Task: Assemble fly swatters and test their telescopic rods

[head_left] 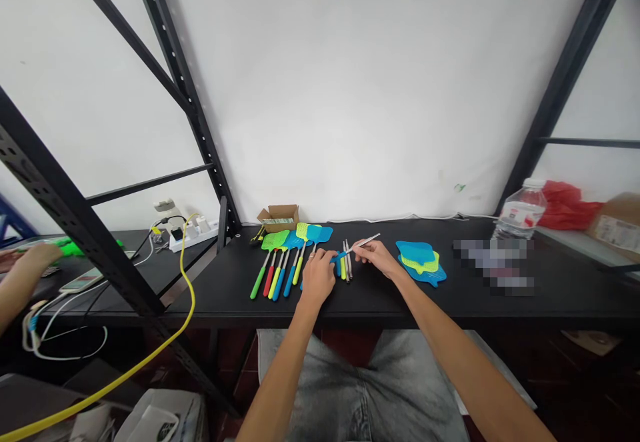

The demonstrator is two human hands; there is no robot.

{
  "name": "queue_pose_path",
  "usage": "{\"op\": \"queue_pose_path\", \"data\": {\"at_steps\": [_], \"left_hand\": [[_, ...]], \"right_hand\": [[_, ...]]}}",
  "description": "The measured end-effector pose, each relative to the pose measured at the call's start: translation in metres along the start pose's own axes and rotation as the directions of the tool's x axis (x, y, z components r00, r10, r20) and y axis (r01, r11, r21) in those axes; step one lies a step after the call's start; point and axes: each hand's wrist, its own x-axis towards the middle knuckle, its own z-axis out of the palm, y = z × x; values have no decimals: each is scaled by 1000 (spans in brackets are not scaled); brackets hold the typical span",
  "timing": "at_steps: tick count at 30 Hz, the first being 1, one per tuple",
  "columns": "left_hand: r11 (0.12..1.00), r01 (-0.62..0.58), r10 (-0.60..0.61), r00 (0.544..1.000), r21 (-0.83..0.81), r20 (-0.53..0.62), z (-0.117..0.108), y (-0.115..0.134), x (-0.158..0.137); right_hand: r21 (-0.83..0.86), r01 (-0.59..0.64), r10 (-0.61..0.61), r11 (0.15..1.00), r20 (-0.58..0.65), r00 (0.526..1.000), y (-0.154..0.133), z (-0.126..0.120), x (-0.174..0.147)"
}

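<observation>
Over the black table (pixel 380 301), my left hand (pixel 319 274) grips a blue handle sleeve (pixel 340 256). My right hand (pixel 379 256) pinches the silver metal rod (pixel 369 239) that lines up with this sleeve, its far end pointing up to the right. Beneath and between the hands lie several loose metal rods (pixel 349 265) and a yellow-green sleeve (pixel 343 269). Left of my left hand, several fly swatters (pixel 274 275) with green, red, yellow and blue grips lie side by side, heads toward the wall. Right of my right hand is a stack of loose swatter heads (pixel 419 253), blue and yellow-green.
An open cardboard box (pixel 280 215) stands against the wall. A plastic bottle (pixel 523 210) and a red bag (pixel 570 201) are at right. A yellow cable (pixel 186 322) hangs by the black rack post (pixel 85 215). At far left, another person's arm (pixel 27 275) reaches toward green items (pixel 73 247).
</observation>
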Motion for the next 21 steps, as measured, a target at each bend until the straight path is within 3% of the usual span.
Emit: {"op": "queue_pose_path", "data": {"at_steps": [21], "left_hand": [[999, -33, 33, 999, -15, -4, 0, 0, -1]], "right_hand": [[-16, -15, 15, 1000, -5, 1000, -2, -1, -1]]}}
